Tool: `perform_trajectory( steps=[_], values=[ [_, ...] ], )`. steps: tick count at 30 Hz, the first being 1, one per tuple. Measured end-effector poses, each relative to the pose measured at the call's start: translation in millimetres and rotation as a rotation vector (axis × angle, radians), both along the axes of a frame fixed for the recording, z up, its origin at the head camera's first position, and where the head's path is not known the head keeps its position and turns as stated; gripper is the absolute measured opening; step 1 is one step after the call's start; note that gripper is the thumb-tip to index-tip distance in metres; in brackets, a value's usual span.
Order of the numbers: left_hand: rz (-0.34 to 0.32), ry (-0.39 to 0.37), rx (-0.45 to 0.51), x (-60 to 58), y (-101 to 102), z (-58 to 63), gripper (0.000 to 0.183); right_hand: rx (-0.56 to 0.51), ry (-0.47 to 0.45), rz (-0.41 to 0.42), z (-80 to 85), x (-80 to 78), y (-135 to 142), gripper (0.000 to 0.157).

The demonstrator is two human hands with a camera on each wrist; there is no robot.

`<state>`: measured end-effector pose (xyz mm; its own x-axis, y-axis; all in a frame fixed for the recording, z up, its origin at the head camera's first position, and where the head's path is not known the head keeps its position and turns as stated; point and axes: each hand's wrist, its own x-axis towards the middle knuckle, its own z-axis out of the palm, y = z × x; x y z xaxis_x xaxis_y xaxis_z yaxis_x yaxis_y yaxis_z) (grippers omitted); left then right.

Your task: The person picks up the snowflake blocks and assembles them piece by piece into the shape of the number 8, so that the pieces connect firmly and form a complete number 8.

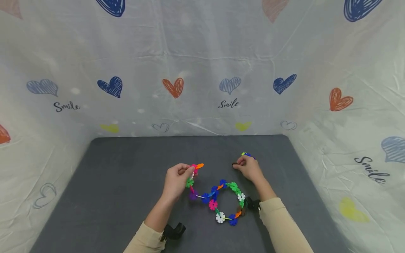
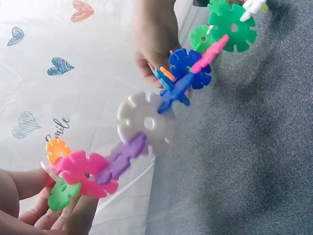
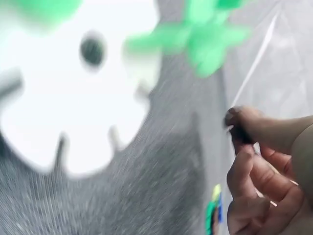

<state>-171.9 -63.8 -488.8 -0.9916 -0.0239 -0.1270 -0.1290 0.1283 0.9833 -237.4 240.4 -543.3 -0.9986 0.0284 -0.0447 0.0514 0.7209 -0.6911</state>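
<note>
A chain of colourful notched plastic flower discs curves into a ring on the right, with a white disc (image 1: 220,217) at its near side. From the ring a tail runs left and up to my left hand (image 1: 176,180), whose thumb and fingers pinch it near a pink disc (image 2: 83,171). An orange disc (image 1: 199,166) sticks out at the tail's end. Farther right, my right hand (image 1: 250,168) pinches a dark brown flower disc (image 1: 234,164), mostly covered by the fingertips in the right wrist view. The chain's white disc (image 3: 73,98) looms blurred in that view.
A few loose discs (image 1: 246,154), yellow-green and blue, lie just behind my right hand. The dark grey tabletop (image 1: 126,196) meets a pale curtain (image 1: 196,116) printed with hearts at its back. Black wrist mounts (image 1: 174,232) sit on both arms, the right one beside the ring.
</note>
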Motion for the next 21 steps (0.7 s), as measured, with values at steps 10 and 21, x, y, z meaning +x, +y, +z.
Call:
perform_trajectory(
  steps=[10, 21],
  values=[
    [0.01, 0.053, -0.095, 5.3, 1.1, 5.4, 0.017, -0.471, -0.023, 0.046, 46.9, 37.3, -37.1, 0.03],
    [0.0, 0.067, -0.076, 5.5, 3.5, 7.1, 0.022, -0.507, 0.136, 0.064, 70.3, 62.9, -81.6, 0.02]
  ],
)
